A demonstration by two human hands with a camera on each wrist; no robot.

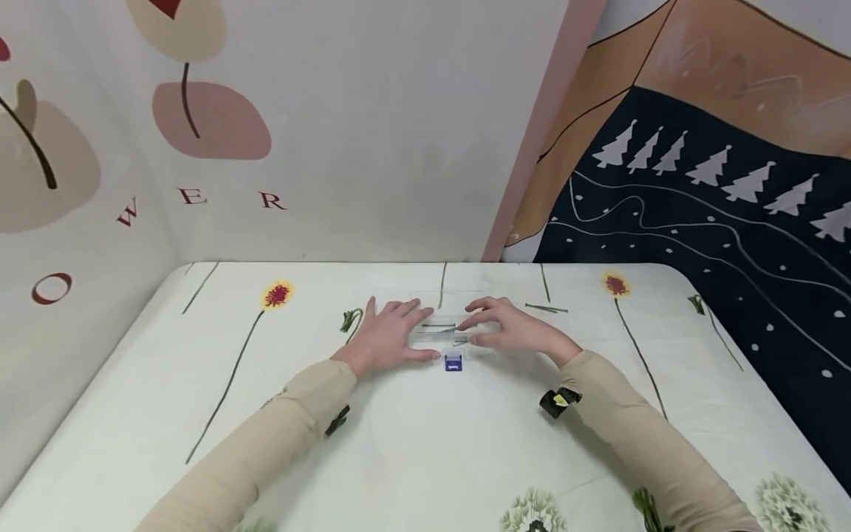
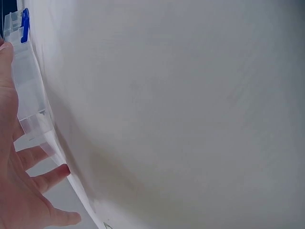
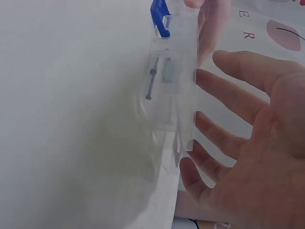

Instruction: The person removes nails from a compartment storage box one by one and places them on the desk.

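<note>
A clear plastic box [image 1: 435,336] with a blue latch [image 1: 453,363] lies on the table, the latch on the near side. Through its wall in the right wrist view, a nail [image 3: 151,78] shows inside. My left hand [image 1: 388,336] rests at the box's left end, fingers spread and thumb reaching along the near side; the left wrist view has this hand [image 2: 28,176] beside the transparent wall. Over the right end is my right hand [image 1: 508,329], its fingers slightly bent and apart, fingertips close to the box and the nails in it.
A few loose nails [image 1: 547,307] lie on the table behind my right hand. The white tablecloth [image 1: 412,451] carries printed flowers. A printed curtain [image 1: 372,148] rises behind the table, and a dark cloth with trees [image 1: 705,192] hangs at the right.
</note>
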